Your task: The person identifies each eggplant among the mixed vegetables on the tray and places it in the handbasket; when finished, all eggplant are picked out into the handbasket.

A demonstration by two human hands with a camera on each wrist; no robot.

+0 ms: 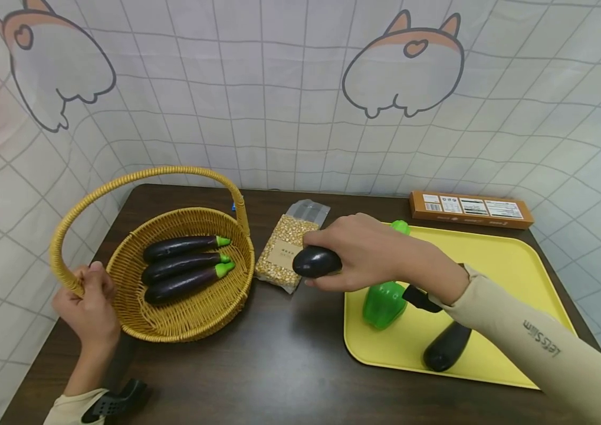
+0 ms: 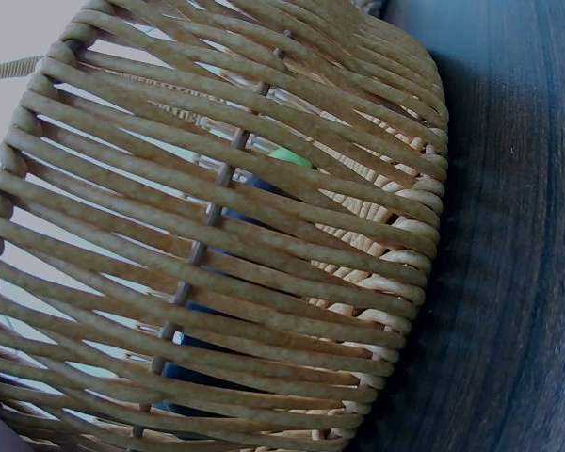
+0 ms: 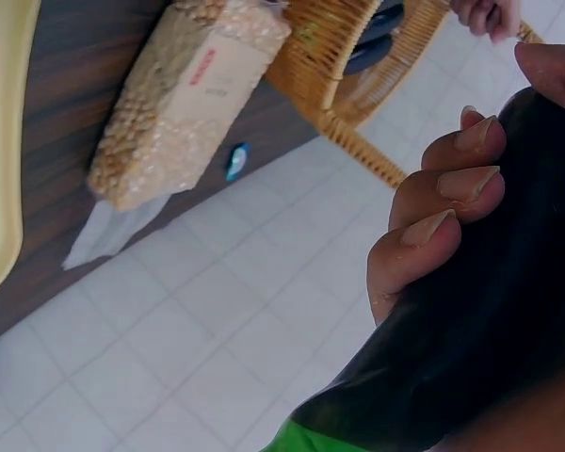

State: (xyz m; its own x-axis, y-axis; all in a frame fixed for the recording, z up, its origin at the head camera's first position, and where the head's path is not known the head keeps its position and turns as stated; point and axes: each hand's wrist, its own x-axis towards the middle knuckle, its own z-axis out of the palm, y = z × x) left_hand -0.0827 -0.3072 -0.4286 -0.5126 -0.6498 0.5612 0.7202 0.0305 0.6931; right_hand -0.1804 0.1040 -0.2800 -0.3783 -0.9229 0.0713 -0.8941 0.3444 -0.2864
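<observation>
My right hand (image 1: 355, 251) grips a dark eggplant (image 1: 316, 262) above the table, just right of a bag of yellow kernels. The right wrist view shows fingers curled round the same eggplant (image 3: 508, 273), its green cap (image 3: 311, 439) at the lower end. On the left, my left hand (image 1: 89, 301) holds the handle (image 1: 173, 170) of a round wicker basket (image 1: 183, 330) low on its left side. Inside the basket lie three eggplants (image 1: 183, 261) side by side, green stems to the right. In the left wrist view, the woven wall (image 2: 264, 245) hides most of the contents.
A yellow tray (image 1: 507, 260) at the right carries green bell peppers (image 1: 383, 304) and another eggplant (image 1: 447, 347), partly under my right forearm. The kernel bag (image 1: 273, 265) lies between basket and tray. Behind the tray is an orange-brown box (image 1: 470, 209), near the tiled-pattern curtain (image 1: 300, 118).
</observation>
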